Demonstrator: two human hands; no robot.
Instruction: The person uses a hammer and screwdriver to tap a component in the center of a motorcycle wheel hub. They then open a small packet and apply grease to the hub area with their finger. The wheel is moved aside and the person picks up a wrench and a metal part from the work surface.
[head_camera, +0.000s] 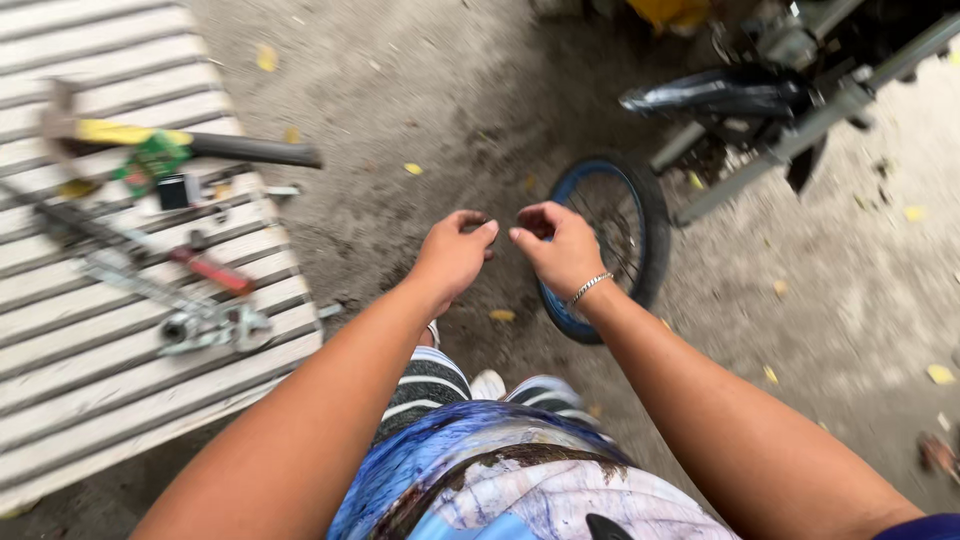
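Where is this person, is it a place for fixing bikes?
Probably, an outdoor repair spot: a small bike wheel stands on bare dirt ground, a hammer and other tools lie on a slatted bench.

soft even daylight, faint shadows, motion blur on bench tools, stretched edges

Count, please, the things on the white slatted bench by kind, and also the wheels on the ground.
Hammer: 1
Green circuit board: 1
Red-handled tool: 1
Metal wrench-like tool: 1
Small black block: 1
Blue-rimmed wheel: 1
Total: 6
The left and right hands hold nothing I can make out.
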